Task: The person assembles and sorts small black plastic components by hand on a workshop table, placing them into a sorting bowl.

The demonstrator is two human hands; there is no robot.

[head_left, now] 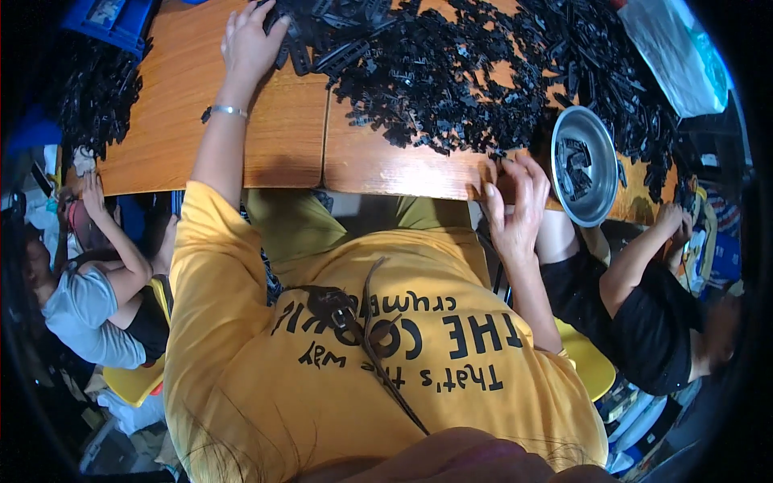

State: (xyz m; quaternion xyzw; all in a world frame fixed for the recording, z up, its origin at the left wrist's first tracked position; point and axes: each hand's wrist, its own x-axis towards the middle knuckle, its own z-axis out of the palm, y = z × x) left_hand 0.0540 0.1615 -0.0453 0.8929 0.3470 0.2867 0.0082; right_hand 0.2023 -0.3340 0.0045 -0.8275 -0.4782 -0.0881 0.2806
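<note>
My left hand (pixel 248 44) reaches to the far edge of the table, its fingers spread and its thumb apart. It lies against the longer black plastic pieces (pixel 338 52), some of them between thumb and fingers. By the table's near edge, my right hand (pixel 518 201) is bent with thumb and fingers apart. Its fingertips are at the near border of a heap of small black plastic pieces (pixel 451 88); no held piece can be made out. Just right of that hand, a round metal bowl (pixel 602 181) holds a few black pieces (pixel 575 165).
The wooden table (pixel 282 137) has a seam down its middle. More black pieces (pixel 101 92) lie at the left, below a blue crate (pixel 109 24). A clear plastic bag (pixel 676 56) lies at far right. One person (pixel 97 310) sits left, another (pixel 644 322) right.
</note>
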